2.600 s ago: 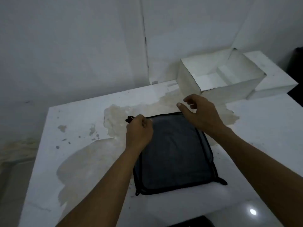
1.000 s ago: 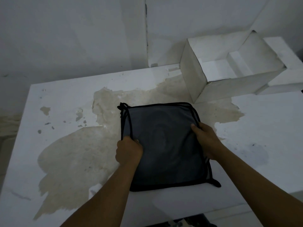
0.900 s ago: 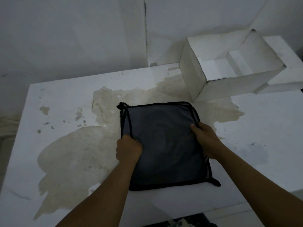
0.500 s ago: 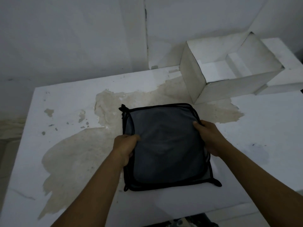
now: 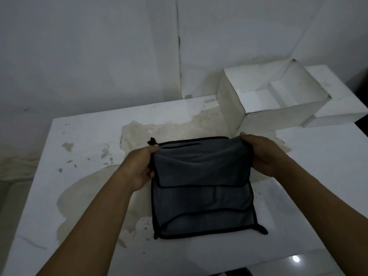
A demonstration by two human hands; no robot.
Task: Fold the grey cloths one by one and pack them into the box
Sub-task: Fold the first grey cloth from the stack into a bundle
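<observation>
Left thumb (image 5: 153,148) noted laid on top of the grey cloth (image 5: 201,198) at its far left corner, with the remaining fingers curled beneath the left edge, so that the edge is pinched by the left hand (image 5: 139,168). Right thumb (image 5: 244,135) noted on top at the far right corner. The other fingers of the right hand (image 5: 264,154) are hidden below the fabric, and the right edge is gripped likewise. Between the two hands a folded upper layer of the cloth is held spread, with shallow creases across its middle; whether it is clear of the layer beneath cannot be determined. The near portion of the cloth is seen lying flat on the white table (image 5: 79,140), in overlapping layers marked by black trim lines. A small black tab (image 5: 152,140) projects at the far left corner, just beside the left thumb, and another (image 5: 263,232) at the near right corner. The cloth is positioned near the table's centre, partly over a large beige stain (image 5: 159,128). The open white box (image 5: 278,118) is placed at the far right of the table against the wall (image 5: 99,56), near the right hand but not touched by it. A flat white panel (image 5: 342,108) is seen adjoining the box's right side. Both forearms are extended from the lower edge of the view.
</observation>
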